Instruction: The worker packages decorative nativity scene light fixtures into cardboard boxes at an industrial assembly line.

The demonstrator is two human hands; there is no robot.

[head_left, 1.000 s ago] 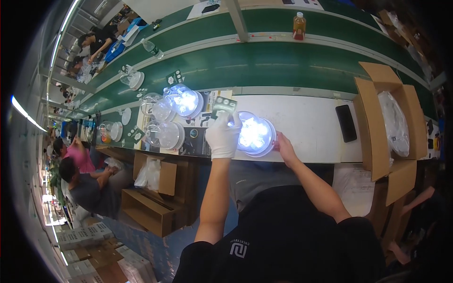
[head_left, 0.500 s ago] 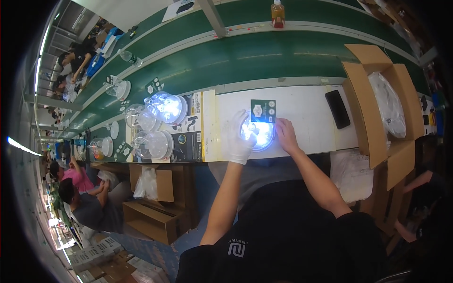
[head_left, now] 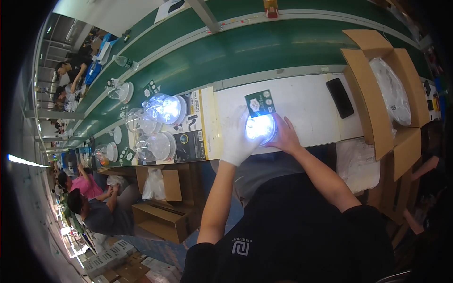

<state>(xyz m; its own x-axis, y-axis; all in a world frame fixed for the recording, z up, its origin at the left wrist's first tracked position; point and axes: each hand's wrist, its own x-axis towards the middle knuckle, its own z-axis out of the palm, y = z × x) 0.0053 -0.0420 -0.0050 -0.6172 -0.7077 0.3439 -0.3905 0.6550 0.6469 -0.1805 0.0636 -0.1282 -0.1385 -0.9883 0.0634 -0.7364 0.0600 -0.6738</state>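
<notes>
At centre of the white surface point(head_left: 302, 101), both hands close round a lit dome lamp point(head_left: 260, 128), glowing blue-white. Left hand point(head_left: 238, 139), in a white glove, wraps the lamp's 9 o'clock side, fingers curled over its edge; grip holding the lamp. Right hand point(head_left: 284, 137), bare, cups the 3 o'clock side, grip also on the lamp. Green printed card point(head_left: 260, 102) sits at 12 o'clock of the lamp, touching or overlapping its top edge; cannot tell if either hand pinches it. Black phone point(head_left: 340, 97) lies flat on the surface at 2 o'clock, well apart from the hands. Open cardboard box point(head_left: 377, 80) at 3 o'clock, with white bagged items point(head_left: 391, 89) inside. At 9 o'clock, a cluster of clear dome lamps point(head_left: 155, 127) on flat printed cartons point(head_left: 196, 127), one dome lit. Green conveyor belt point(head_left: 255, 52) runs along the far side at 12 o'clock. More cardboard boxes point(head_left: 163, 207) under the surface at 8 o'clock. Other workers point(head_left: 94, 203) seated at 8 o'clock, and more at 10 o'clock far off.
</notes>
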